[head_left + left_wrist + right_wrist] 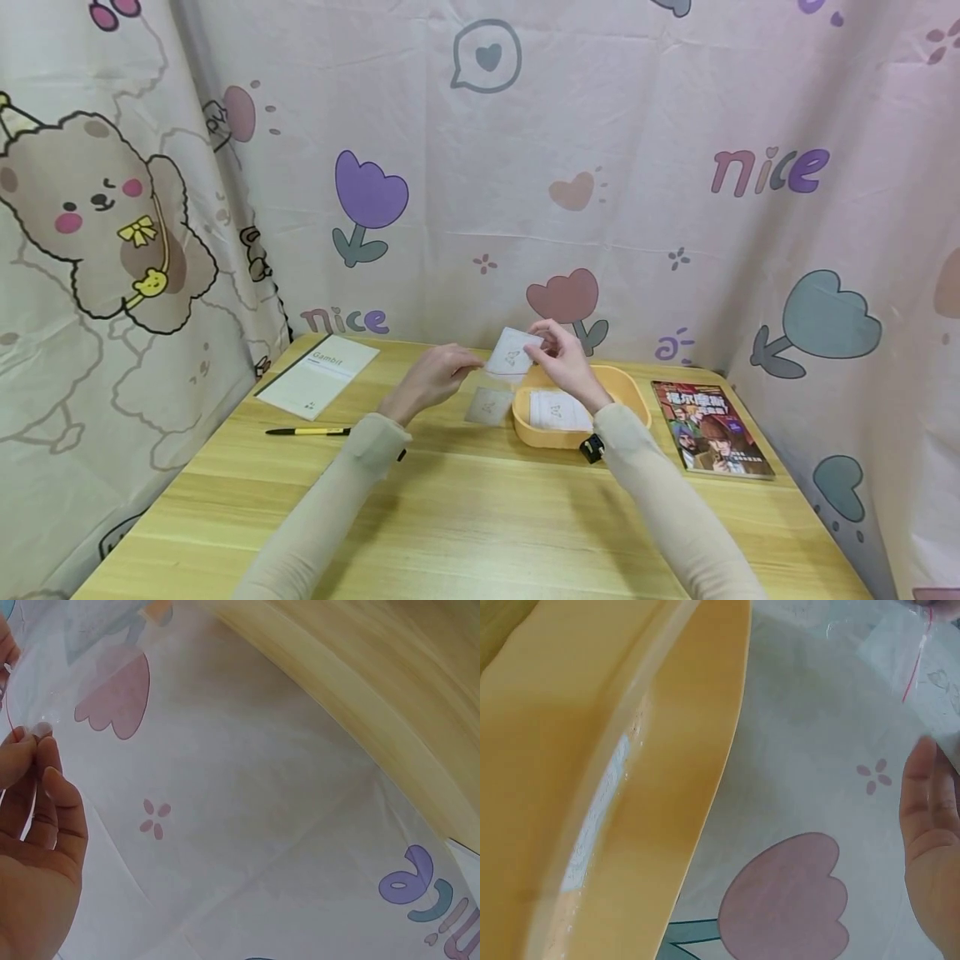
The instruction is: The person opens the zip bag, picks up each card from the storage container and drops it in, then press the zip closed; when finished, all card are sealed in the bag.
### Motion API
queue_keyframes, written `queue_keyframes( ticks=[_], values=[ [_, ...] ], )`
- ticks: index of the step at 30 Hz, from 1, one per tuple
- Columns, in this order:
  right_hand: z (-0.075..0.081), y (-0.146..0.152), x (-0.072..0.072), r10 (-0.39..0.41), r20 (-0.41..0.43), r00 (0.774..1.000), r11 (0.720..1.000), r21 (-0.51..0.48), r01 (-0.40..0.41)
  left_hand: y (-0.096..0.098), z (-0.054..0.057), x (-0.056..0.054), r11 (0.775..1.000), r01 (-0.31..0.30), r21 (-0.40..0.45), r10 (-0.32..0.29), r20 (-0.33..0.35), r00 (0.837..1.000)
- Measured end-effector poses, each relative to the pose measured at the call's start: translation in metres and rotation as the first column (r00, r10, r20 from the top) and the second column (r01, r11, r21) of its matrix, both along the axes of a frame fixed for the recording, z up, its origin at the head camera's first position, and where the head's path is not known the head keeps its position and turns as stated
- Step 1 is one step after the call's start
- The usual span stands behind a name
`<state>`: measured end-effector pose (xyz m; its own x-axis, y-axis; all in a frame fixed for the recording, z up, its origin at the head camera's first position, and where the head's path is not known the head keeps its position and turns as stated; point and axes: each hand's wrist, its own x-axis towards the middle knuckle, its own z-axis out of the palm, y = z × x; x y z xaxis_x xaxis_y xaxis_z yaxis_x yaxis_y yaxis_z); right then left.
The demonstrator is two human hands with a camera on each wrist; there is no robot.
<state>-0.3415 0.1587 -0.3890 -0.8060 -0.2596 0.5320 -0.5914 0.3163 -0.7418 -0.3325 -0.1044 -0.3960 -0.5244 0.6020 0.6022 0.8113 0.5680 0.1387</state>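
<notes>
White card [512,350] slants down-left toward left hand [441,375] pinching clear bag [912,664]; long axis unclear; right hand [565,364] pinches card

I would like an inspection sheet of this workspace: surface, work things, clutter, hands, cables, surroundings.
Surface: light wood-grain table
Job's things: white card with drawing and clear bag with red line, held up; yellow bin holding white sheet; grey sheet beside bin
Clutter: notebook, pen, magazine
Hands: left hand pinches the clear bag; right hand holds the white card
Cables: nothing seen
Surroundings: patterned curtain behind the table
</notes>
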Motion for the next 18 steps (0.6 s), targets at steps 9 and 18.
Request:
queue_keyframes(
  ticks=[9, 18],
  values=[
    [-0.008, -0.006, 0.002, -0.005, 0.065, 0.998, 0.999, 0.05, 0.002, 0.001, 0.0, 0.0, 1.0, -0.004, 0.012, 0.004, 0.004, 1.0],
    [-0.013, -0.007, 0.003, -0.02, 0.034, 0.999, 0.99, 0.14, 0.015, 0.001, 0.0, 0.0, 1.0, 0.006, 0.023, -0.006, -0.002, 1.0]
  ],
)
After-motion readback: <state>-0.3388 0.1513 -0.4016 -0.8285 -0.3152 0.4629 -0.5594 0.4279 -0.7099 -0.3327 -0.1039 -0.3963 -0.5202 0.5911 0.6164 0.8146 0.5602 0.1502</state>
